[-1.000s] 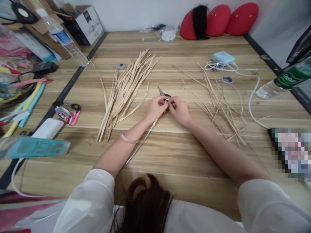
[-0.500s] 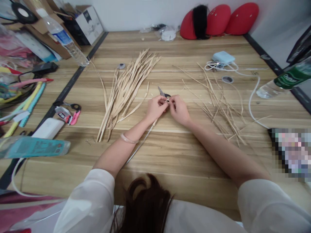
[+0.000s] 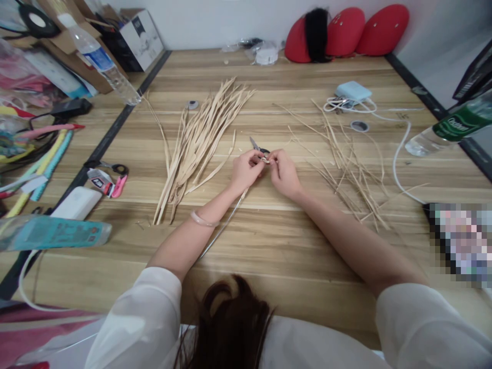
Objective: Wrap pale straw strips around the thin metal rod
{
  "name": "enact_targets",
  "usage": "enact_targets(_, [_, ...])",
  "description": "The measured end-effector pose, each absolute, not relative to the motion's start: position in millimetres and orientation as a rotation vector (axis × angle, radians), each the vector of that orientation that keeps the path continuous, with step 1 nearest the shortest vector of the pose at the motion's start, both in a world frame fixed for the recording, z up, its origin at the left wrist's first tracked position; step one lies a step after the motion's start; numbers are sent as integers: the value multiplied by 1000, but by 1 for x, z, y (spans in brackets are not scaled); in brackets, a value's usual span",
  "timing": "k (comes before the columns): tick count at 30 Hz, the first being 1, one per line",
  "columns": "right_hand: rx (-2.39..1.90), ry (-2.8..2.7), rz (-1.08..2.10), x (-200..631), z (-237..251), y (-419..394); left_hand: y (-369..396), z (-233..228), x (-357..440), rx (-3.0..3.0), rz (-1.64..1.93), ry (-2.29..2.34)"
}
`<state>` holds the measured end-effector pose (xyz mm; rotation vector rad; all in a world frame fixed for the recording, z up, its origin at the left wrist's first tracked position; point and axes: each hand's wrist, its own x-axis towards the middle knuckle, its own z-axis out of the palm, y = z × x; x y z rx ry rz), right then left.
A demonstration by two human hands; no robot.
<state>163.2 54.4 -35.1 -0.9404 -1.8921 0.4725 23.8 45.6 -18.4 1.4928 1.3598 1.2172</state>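
Both hands had barely shifted since the earlier frame — I saw the left hand and right hand still pinched together on a small pale straw piece above the wooden table. Left lay the bundle of tan straw strips; behind the fingers, grey scissors; right, loose thin straw scraps.

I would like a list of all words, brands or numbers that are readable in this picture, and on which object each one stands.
"Oatled" or similar, white letters on the green label of the bottle at the right edge; too blurred to be sure.
Blue-labelled bottle: print too small to read.
Teal package at the left: print too blurred.
White box: dark picture, no readable words.
Small tube by the pink tool: mark unreadable.
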Motion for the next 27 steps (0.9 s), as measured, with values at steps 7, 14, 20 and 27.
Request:
enact_targets(7, [-884,-1866,429,164,-36,53,49,-25,22,1537,1238,1372])
enact_targets(14, [-836,-1875,416,164,-36,53,50,-25,21,1549,1240,1372])
enact_targets(20, [-851,-1861,493,165,-35,52,49,-24,21,1552,1241,1384])
enact_targets(27, [-866,-1827,568,164,-33,49,50,-26,21,1597,1254,1396])
